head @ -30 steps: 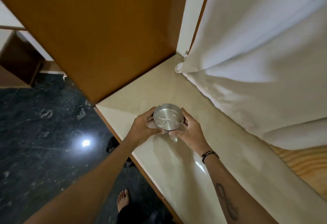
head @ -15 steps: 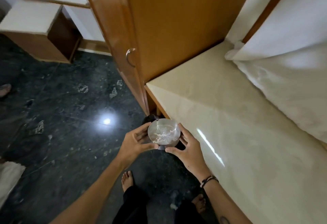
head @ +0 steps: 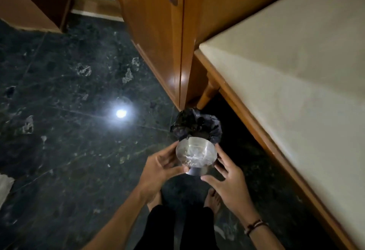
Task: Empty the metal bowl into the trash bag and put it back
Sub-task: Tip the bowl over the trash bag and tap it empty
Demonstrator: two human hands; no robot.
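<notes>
I hold a small round metal bowl [head: 196, 155] between both hands, over the dark floor. Pale scraps lie in its bottom, and it tilts a little away from me. My left hand [head: 160, 167] grips its left side and my right hand [head: 229, 180] cups its right side and base. Just beyond the bowl, on the floor, sits a black trash bag [head: 194, 125] with its crumpled mouth open upward. The bowl's far rim overlaps the bag's near edge in the view.
A cream-topped wooden counter [head: 286, 71] runs along the right. An orange wooden cupboard [head: 156, 32] stands beyond the bag. The floor [head: 69, 131] is dark polished stone with a bright light reflection. My bare feet [head: 212, 200] are below the bowl.
The bowl has left the counter and moved down over the floor, close to the trash bag. My view has dropped and swung left toward the floor.
</notes>
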